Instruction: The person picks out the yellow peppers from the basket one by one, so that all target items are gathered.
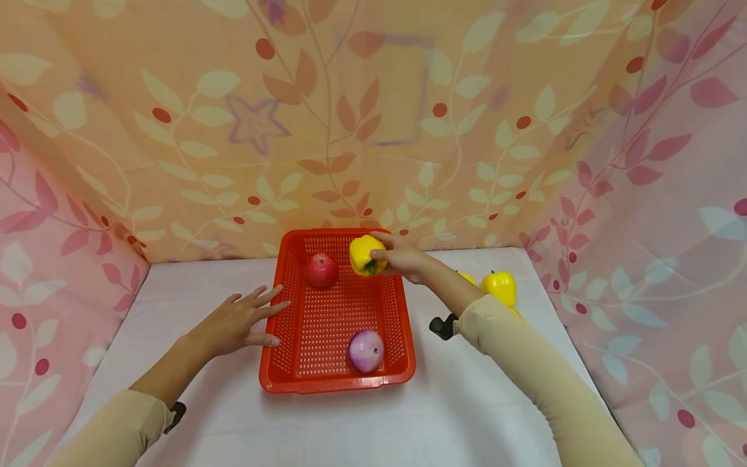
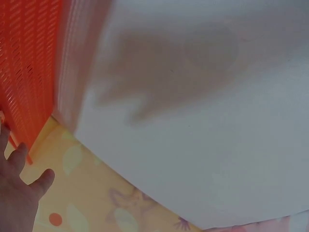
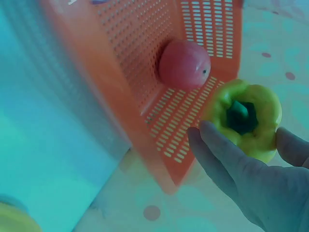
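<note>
In the head view my right hand (image 1: 404,256) grips a yellow bell pepper (image 1: 366,255) above the back right corner of a red plastic basket (image 1: 338,387). The right wrist view shows fingers and thumb around the pepper (image 3: 264,104), its green stem end facing the camera. My left hand (image 1: 236,322) is spread at the basket's left rim, fingers extended and holding nothing. Inside the basket, a red pomegranate-like fruit (image 1: 321,270) lies at the back left. A purple onion (image 1: 366,351) sits at the front right.
Right of the basket, a yellow apple-shaped fruit (image 1: 498,287) stands on the white table (image 1: 467,402), with other yellow items partly hidden behind my right forearm. Patterned cloth (image 1: 362,130) walls the table at the back and both sides.
</note>
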`<state>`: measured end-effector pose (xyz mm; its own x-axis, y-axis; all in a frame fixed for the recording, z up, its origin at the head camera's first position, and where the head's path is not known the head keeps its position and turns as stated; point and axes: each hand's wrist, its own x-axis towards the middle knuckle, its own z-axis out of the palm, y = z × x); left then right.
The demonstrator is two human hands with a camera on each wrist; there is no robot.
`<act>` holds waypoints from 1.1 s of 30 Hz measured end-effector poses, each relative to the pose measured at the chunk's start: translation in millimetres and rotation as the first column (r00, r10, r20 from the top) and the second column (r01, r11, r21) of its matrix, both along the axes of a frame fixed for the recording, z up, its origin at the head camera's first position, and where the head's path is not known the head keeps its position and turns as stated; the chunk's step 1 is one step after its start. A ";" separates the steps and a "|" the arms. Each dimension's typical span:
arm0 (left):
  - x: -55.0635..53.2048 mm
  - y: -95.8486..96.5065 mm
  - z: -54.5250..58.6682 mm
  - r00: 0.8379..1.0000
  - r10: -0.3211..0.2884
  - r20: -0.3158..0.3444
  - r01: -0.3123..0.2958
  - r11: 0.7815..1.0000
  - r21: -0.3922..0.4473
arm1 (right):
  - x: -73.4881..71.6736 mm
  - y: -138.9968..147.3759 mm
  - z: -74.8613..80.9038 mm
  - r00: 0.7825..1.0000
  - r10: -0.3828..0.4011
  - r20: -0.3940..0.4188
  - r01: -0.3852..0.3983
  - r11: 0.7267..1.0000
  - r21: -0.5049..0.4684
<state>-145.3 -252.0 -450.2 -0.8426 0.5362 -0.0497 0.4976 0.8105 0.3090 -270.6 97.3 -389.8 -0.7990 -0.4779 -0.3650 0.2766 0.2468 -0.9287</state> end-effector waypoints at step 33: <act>0.2 -0.2 -1.8 1.000 0.002 0.005 -0.002 1.000 0.001 | 62.7 143.0 -24.9 0.996 -0.070 -0.045 0.076 0.988 0.132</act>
